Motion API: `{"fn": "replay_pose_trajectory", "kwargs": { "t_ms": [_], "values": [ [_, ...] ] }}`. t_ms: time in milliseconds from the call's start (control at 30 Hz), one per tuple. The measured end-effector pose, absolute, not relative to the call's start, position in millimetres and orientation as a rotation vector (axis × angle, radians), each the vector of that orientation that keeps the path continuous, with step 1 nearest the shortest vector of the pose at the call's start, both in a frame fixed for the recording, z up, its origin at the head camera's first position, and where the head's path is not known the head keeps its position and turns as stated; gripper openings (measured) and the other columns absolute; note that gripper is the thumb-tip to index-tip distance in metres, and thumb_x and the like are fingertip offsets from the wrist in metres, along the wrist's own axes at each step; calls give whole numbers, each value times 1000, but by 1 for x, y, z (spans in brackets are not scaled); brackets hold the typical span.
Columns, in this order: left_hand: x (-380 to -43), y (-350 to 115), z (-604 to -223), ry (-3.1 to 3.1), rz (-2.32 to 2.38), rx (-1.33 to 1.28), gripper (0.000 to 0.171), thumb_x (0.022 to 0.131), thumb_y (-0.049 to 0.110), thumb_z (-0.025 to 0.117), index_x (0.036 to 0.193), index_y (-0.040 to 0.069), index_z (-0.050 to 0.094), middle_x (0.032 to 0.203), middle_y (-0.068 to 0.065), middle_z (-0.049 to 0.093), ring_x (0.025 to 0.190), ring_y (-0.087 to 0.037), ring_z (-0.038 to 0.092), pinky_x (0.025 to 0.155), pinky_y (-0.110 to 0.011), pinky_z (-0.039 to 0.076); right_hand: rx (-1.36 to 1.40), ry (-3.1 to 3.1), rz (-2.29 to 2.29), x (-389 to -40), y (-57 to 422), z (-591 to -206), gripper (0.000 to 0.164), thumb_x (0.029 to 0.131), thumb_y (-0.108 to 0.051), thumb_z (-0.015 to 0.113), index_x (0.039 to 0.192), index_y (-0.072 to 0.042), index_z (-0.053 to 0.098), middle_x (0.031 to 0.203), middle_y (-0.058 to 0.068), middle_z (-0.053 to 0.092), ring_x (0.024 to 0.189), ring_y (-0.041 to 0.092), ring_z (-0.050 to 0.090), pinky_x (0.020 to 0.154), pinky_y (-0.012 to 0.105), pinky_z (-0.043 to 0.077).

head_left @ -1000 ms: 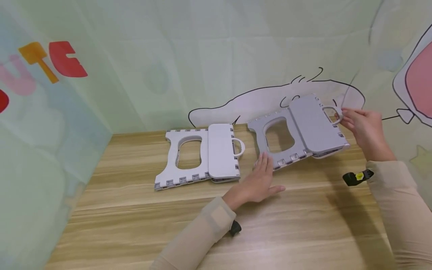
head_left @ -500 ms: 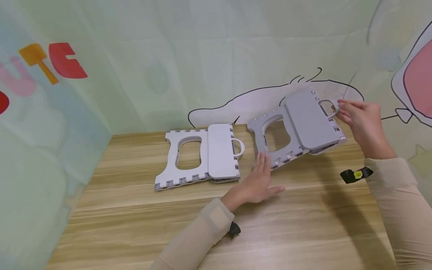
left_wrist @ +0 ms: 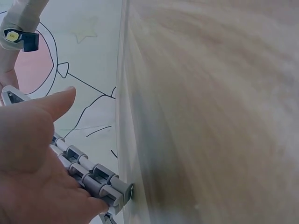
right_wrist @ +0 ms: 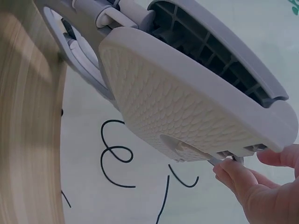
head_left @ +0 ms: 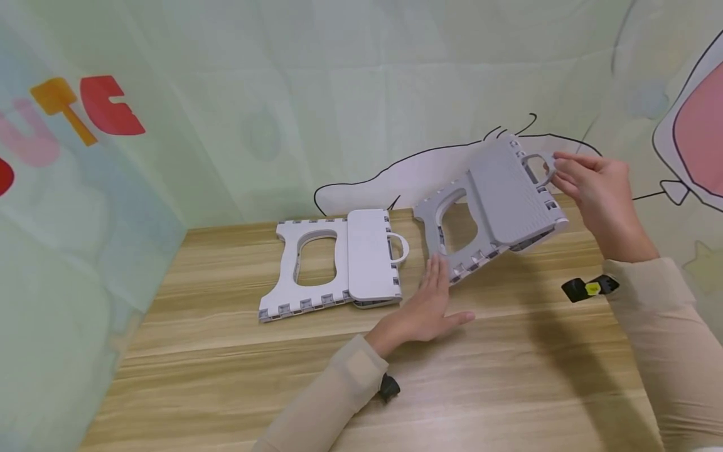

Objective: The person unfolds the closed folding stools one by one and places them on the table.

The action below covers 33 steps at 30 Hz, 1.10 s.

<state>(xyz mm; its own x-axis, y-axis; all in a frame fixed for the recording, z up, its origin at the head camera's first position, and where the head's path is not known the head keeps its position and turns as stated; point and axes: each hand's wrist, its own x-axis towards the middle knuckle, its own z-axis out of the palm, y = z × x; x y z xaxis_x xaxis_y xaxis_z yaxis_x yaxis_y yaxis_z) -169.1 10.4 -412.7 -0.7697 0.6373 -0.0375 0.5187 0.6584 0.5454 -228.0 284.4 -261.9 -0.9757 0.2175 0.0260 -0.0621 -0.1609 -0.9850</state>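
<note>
A grey folding step stool [head_left: 508,194], folded flat, is tilted up at the back right of the table, its handle end raised and its leg end down at the tabletop. My right hand [head_left: 601,201] pinches its loop handle between thumb and fingers. The fingers of my left hand [head_left: 426,307] lie straight against the near corner of its legs, thumb stretched out to the side. In the right wrist view the stool's textured top [right_wrist: 173,102] fills the middle, with the gap between its folded halves showing. To the left, a white folding step stool [head_left: 373,257] lies flat.
Both stools are on a wood-grain table [head_left: 226,376]. A printed cloth [head_left: 254,113] with cartoon drawings hangs right behind the table and along its left side. Dark camera straps, one with a yellow mark [head_left: 593,289], sit at both wrists.
My right hand has moved up and to the left, raising the handle end of the grey stool, which is steeper now. The left hand and the white stool have hardly moved.
</note>
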Motion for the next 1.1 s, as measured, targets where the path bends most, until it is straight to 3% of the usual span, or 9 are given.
{"fn": "replay_pose_trajectory", "kwargs": {
  "t_ms": [167,467,1100],
  "values": [
    [-169,8,-413,2635,806,925,106,99,55,52,153,-5,-16,158,-24,-23,147,-31,-21,121,-41,-2,-123,-1889,2257,-227,272,-256,29,89,-17,77,115,-5,74,123,5,57,110,16,64,83,17,52],
    [-171,4,-412,2602,891,906,104,100,54,51,152,-6,-16,158,-24,-25,147,-32,-20,121,-40,-1,14,-1772,2302,-230,253,-248,24,89,-4,74,112,4,73,115,10,65,97,16,69,84,21,54],
    [-166,-5,-410,2517,1059,803,108,97,61,51,154,1,-17,159,-17,-25,149,-31,-14,120,-38,3,19,-1897,2206,-227,225,-240,44,92,-8,71,133,5,60,136,14,52,123,24,57,89,17,51]
  ]
}}
